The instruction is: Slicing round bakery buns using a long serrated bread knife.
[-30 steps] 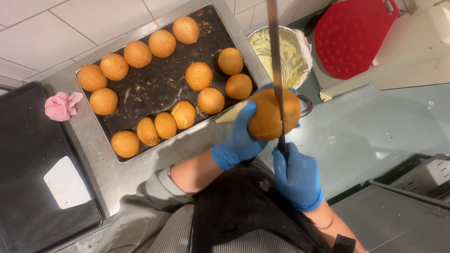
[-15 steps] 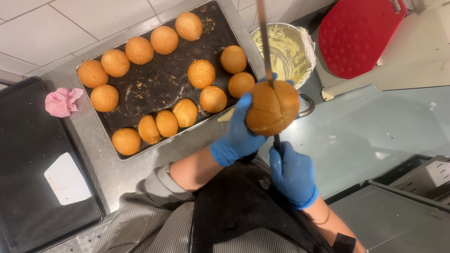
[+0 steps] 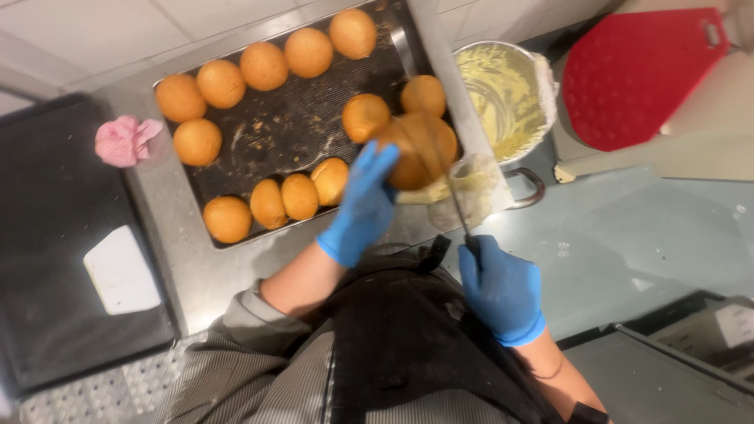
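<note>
Hands in blue gloves work over a steel counter (image 3: 628, 235). The left hand (image 3: 363, 206) holds a round golden bun (image 3: 416, 149) up in the air, fingers pressed close together along its left side. The right hand (image 3: 501, 289) is curled tight around the handle of a long knife (image 3: 454, 196), and the thin blade points away, up against the bun. On the far left sits a dark baking tray (image 3: 306, 118) with more buns in rows. A metal bowl (image 3: 503, 98) of pale yellow batter stands to the right of it, and a red cutting board (image 3: 636, 74) lies farther right. A pink cloth (image 3: 124, 141) rests left of the tray.

The blade is very near the gloved fingers, so a slip could cut them. The bun could also drop, since only one hand grips it.

The bun and blade are blurry, so I cannot tell how deep the knife sits. The thumb of the left hand is hidden behind the bun.
</note>
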